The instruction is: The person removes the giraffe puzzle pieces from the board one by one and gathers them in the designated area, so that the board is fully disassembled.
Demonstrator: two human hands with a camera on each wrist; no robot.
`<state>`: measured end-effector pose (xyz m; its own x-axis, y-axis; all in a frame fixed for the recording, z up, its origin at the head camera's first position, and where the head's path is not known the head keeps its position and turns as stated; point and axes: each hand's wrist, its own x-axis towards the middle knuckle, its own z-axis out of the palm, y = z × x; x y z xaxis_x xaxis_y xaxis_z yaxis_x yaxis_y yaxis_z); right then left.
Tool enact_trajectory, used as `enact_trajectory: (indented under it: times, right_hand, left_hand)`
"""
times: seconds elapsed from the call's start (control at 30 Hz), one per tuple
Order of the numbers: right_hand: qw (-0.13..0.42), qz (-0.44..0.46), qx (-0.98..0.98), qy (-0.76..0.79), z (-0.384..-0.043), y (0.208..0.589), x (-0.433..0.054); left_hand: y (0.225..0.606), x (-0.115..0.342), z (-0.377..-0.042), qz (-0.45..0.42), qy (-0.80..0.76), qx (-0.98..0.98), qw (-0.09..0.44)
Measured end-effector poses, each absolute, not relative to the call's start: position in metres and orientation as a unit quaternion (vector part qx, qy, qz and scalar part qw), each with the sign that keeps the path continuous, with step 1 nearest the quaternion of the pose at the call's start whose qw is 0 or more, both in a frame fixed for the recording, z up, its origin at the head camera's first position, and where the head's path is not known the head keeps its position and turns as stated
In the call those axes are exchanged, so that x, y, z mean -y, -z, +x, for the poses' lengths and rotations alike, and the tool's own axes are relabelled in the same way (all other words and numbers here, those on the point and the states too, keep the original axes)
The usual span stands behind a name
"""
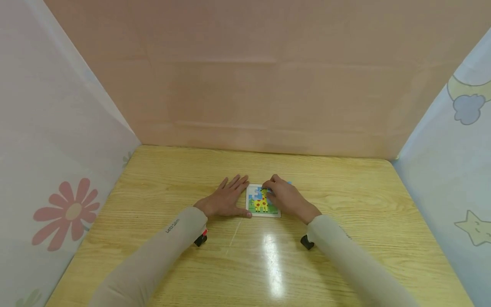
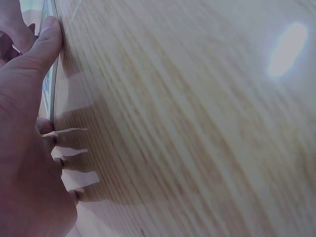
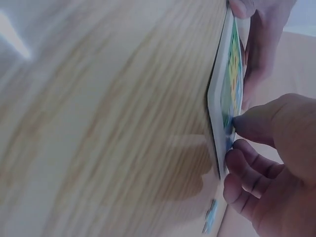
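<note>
A small framed jigsaw puzzle (image 1: 261, 205) with a yellow giraffe on green and blue lies flat on the table; a pale, piece-shaped gap shows at its upper left. My left hand (image 1: 226, 200) rests spread along the frame's left side, its thumb on the lower left corner. Over the upper right part, my right hand (image 1: 285, 197) bends its thumb and fingers down around a puzzle piece (image 1: 264, 192) by the giraffe's head. The right wrist view shows the thumb (image 3: 252, 123) and curled fingertips close together at the puzzle surface. The hand hides the puzzle's upper right corner.
A loose blue puzzle piece (image 1: 290, 183) lies on the wooden table (image 1: 184, 170) just beyond the right hand; the right wrist view shows this blue piece (image 3: 211, 217) beside the frame. A plain brownish backdrop (image 1: 245, 94) stands behind the table, with patterned sheets at both sides.
</note>
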<state>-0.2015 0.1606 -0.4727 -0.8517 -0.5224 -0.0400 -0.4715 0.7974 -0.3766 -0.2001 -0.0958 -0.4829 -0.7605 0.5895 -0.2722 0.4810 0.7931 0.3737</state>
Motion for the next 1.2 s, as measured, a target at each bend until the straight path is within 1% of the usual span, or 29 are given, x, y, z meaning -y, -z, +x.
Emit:
enact_trajectory:
  times: [0.13, 0.3, 0.43, 0.6, 0.8, 1.2]
  right_hand:
    - [0.07, -0.267, -0.948, 0.158, -0.201, 0.471, -0.155]
    - [0.084, -0.266, -0.95, 0.14, -0.2, 0.467, -0.151]
    - [0.095, -0.264, -0.949, 0.142, -0.199, 0.465, -0.15]
    - [0.094, -0.262, -0.95, 0.143, -0.2, 0.465, -0.147]
    - [0.114, -0.244, -0.95, 0.158, -0.201, 0.462, -0.143]
    - [0.122, -0.248, -0.945, 0.175, -0.203, 0.462, -0.143]
  left_hand:
    - [0.482, 0.096, -0.2, 0.289, -0.149, -0.926, 0.19]
    - [0.482, 0.095, -0.199, 0.293, -0.153, -0.925, 0.186]
    - [0.483, 0.095, -0.198, 0.295, -0.151, -0.923, 0.194]
    - [0.483, 0.095, -0.199, 0.293, -0.146, -0.924, 0.196]
    - [0.48, 0.096, -0.199, 0.293, -0.147, -0.924, 0.196]
    - [0.478, 0.095, -0.197, 0.29, -0.148, -0.925, 0.198]
